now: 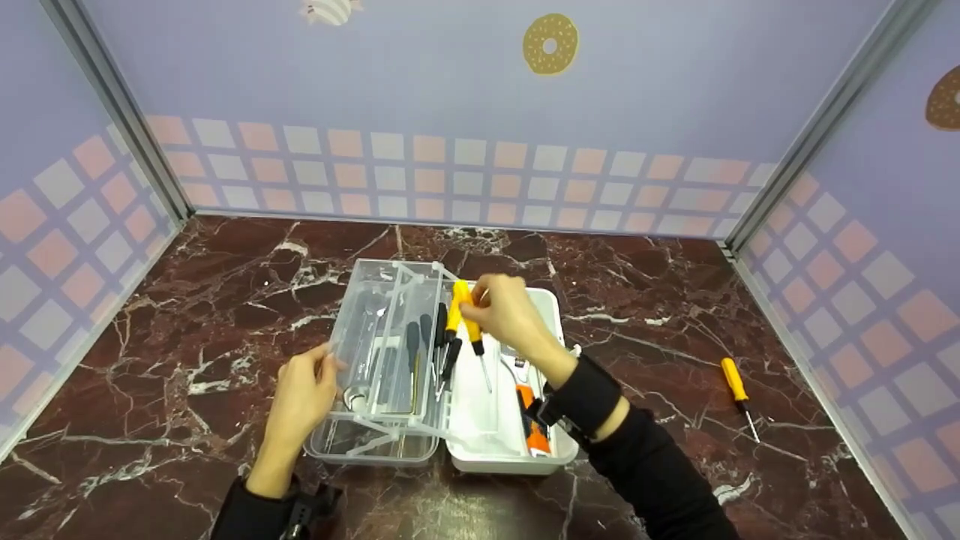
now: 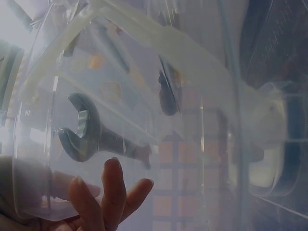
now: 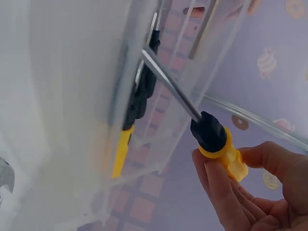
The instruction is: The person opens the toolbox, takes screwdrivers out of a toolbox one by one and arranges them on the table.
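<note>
My right hand (image 1: 510, 311) pinches the yellow handle of a screwdriver (image 3: 211, 137), its metal shaft slanting down over the white toolbox base (image 1: 469, 450). A second yellow-handled screwdriver (image 1: 456, 304) is in the clear tray beside it, with several dark-handled tools around. My left hand (image 1: 300, 390) is at the left side of the clear tray (image 1: 346, 315), its fingers fairly straight and spread against the plastic in the left wrist view. Through that plastic shows an open-end wrench (image 2: 86, 132). Dark-handled screwdrivers (image 1: 412, 345) lie in the same tray.
An orange-handled tool (image 1: 534, 435) and an adjustable wrench (image 1: 517, 367) lie in the base's right compartment. Another yellow screwdriver (image 1: 735, 382) is on the marbled table (image 1: 645, 457) at the right. Patterned panels (image 1: 465, 97) enclose the back and sides.
</note>
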`<action>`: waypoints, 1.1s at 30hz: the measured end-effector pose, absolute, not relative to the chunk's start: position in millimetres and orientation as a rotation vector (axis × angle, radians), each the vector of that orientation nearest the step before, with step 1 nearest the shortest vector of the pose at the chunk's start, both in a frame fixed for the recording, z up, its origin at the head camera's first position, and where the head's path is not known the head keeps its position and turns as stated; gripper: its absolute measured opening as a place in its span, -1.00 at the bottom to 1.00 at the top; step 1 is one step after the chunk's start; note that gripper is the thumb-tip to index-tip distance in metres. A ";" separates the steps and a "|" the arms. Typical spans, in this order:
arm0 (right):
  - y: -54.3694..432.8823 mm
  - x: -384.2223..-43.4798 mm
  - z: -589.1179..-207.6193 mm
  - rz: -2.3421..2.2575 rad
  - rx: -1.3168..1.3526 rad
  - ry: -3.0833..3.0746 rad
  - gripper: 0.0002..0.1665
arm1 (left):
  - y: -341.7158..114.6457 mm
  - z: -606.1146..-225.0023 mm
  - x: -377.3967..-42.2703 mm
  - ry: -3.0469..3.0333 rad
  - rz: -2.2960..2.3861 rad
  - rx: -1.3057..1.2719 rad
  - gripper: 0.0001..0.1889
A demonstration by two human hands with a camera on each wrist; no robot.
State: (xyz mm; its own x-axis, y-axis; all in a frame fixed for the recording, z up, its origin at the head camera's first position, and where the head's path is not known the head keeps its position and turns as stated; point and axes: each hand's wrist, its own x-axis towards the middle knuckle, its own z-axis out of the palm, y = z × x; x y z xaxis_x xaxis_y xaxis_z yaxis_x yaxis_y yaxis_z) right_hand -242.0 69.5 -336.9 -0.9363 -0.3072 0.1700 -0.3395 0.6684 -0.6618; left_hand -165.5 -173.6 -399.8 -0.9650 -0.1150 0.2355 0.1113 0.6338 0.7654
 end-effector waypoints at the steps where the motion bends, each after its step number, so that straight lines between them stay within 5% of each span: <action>1: 71.2 -241.5 -332.8 1.174 0.523 -2.820 -0.88 | -173.9 -400.0 -165.4 -2.590 -1.230 0.000 -0.68; 15: 136.8 -247.0 -303.7 1.024 0.370 -2.802 -0.85 | -172.2 -399.8 -165.8 -2.585 -1.213 0.021 -0.68; 33: 282.8 -255.2 -366.6 0.586 0.017 -2.933 -0.72 | -171.9 -400.1 -165.8 -2.589 -1.230 0.014 -0.68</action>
State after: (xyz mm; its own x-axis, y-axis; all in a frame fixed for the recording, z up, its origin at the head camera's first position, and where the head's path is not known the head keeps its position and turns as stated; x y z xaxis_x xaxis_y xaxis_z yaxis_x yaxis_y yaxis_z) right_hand -255.2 282.8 -366.6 -0.9887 0.0185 0.1490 -0.0402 0.9235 -0.3815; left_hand -165.8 -171.9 -400.1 -0.9624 -0.1250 0.2413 0.1080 0.6389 0.7617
